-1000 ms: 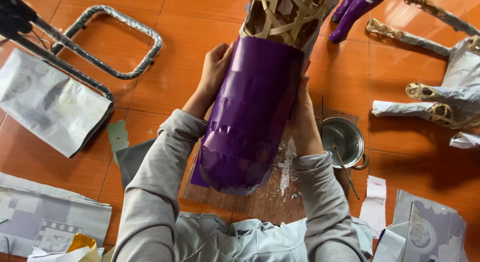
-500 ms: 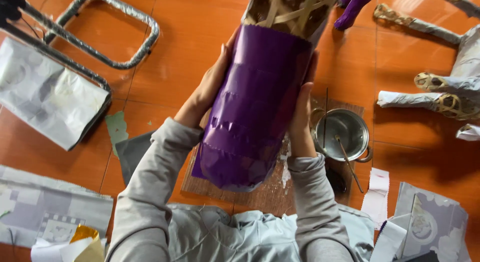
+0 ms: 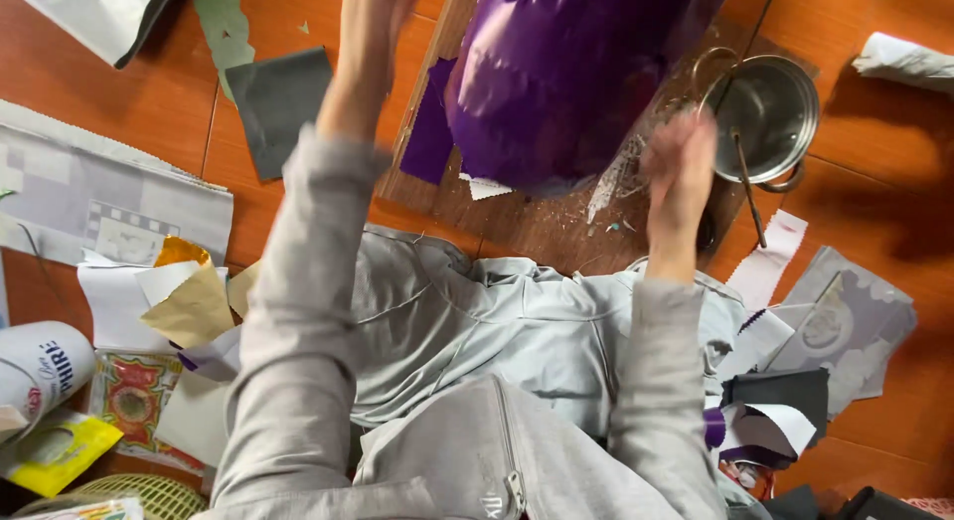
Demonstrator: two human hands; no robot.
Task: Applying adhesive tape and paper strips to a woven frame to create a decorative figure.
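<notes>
Hands first: the right hand (image 3: 679,172), blurred and loosely spread, is just beside the tall purple paper-covered form (image 3: 561,73); the left hand (image 3: 370,23) presses its other flank, grip not clear. Form stands on a brown board (image 3: 517,212) over orange floor tiles (image 3: 129,92), steel pot (image 3: 765,107) alongside. Half a second ago both hands clasped it and more floor showed.

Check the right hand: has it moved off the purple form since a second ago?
Yes. The right hand has left the side of the purple paper-covered form and now sits blurred beside it, toward the steel pot.
</notes>
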